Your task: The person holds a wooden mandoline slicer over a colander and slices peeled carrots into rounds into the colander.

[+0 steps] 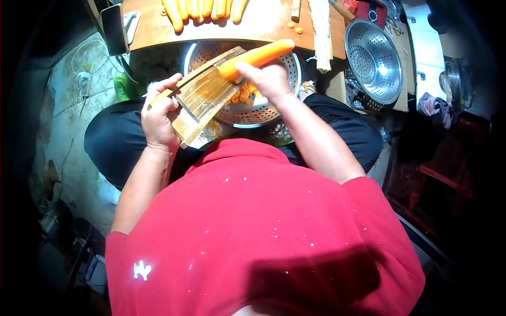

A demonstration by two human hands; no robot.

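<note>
My left hand [159, 118] grips the near end of a wooden slicer board [204, 99], which is tilted across a metal colander [253, 117]. In my right hand [271, 83] is a peeled carrot [259, 57], its lower end against the upper part of the slicer. The thumb lies along the carrot; the other fingers are mostly hidden behind it. Orange carrot slices [243, 97] lie in the colander under the slicer.
Several peeled carrots [203, 7] lie on a wooden table [258, 26] in front. A phone [114, 29] stands at its left edge. A second colander [373, 63] stands to the right, and a green bag [125, 87] lies on the floor at left.
</note>
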